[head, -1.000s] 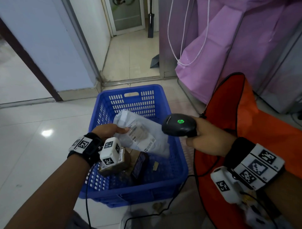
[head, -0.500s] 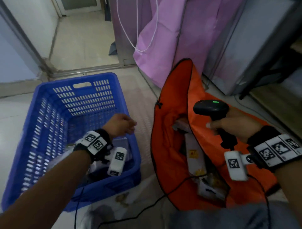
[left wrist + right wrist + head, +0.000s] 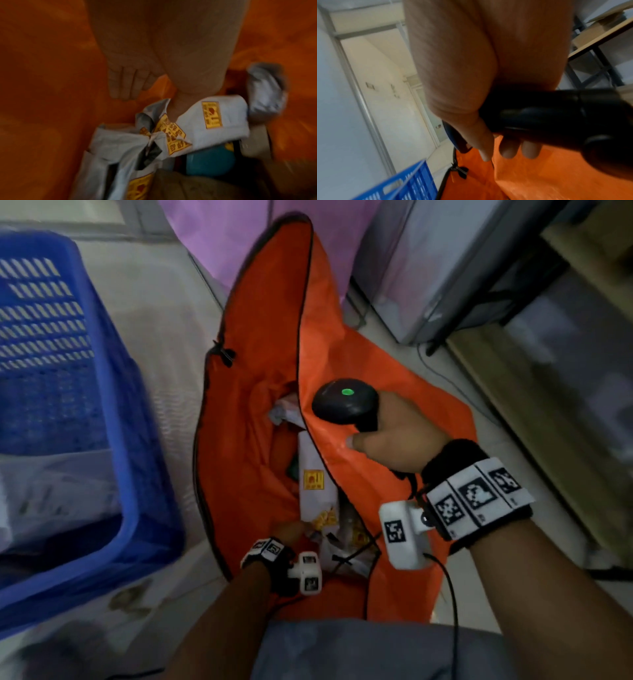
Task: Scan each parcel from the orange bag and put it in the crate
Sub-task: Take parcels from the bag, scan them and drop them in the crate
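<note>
The orange bag (image 3: 260,337) lies open on the floor, with several parcels inside. My left hand (image 3: 291,534) reaches into its near end. In the left wrist view the fingers (image 3: 123,83) hang straight beside a white parcel with yellow stickers (image 3: 223,115), and the thumb touches its crumpled edge. The same white parcel (image 3: 313,474) shows in the bag's opening. My right hand (image 3: 394,440) grips a black scanner (image 3: 342,402) with a green light, held above the bag's right flap. The blue crate (image 3: 113,412) stands to the left.
A pale parcel (image 3: 51,484) lies in the crate. A grey parcel (image 3: 264,92) and a teal item (image 3: 209,162) lie by the white one. Purple cloth (image 3: 239,234), a grey cabinet (image 3: 445,268) and a wooden shelf (image 3: 548,371) stand behind and right. The scanner cable (image 3: 452,594) trails past my knee.
My left hand let go of the white parcel over the crate and moved right, down into the orange bag. The view swung right. The right hand still holds the scanner.
</note>
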Demonstrator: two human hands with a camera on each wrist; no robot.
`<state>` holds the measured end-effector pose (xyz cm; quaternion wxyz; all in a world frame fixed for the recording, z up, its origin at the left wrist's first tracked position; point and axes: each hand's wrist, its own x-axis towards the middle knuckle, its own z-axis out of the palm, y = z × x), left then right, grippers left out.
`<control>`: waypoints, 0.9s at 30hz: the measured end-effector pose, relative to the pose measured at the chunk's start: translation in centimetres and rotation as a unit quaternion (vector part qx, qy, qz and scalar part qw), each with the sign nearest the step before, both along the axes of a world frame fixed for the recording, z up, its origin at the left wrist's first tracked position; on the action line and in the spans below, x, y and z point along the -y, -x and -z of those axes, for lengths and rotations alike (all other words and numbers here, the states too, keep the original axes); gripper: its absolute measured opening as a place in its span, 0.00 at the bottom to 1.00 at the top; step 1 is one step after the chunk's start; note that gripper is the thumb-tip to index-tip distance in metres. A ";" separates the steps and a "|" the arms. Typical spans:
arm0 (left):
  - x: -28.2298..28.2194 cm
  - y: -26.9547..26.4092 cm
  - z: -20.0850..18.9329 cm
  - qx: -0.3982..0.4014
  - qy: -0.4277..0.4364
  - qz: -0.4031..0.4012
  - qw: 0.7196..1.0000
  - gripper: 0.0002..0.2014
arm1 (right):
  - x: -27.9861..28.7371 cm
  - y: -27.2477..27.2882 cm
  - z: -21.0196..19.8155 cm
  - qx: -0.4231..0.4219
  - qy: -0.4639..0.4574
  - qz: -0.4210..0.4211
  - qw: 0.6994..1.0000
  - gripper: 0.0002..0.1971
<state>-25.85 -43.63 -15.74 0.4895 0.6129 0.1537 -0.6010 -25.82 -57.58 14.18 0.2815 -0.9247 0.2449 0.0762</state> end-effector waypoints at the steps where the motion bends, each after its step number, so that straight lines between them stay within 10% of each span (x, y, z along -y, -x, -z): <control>1: 0.5 -0.1 0.1 -0.015 0.013 -0.020 1.000 0.05 | 0.2 -0.3 0.4 -0.008 0.023 -0.007 1.000 0.16; 7: 2.4 0.1 2.9 -0.064 0.043 -0.115 0.990 0.17 | 0.5 -1.5 1.4 -0.001 0.064 -0.040 0.997 0.16; 15: 2.1 -1.9 1.9 0.017 0.046 -0.034 0.998 0.30 | 0.5 -1.4 1.1 0.015 0.050 -0.041 0.998 0.19; 22: -3.2 -9.4 -11.8 0.350 0.025 0.022 0.936 0.11 | -0.9 -1.2 -1.6 0.089 0.037 0.037 0.995 0.15; 27: -6.5 -12.9 -21.6 0.446 0.065 -0.017 0.892 0.13 | -3.2 -1.0 -4.1 0.131 0.032 0.067 0.989 0.05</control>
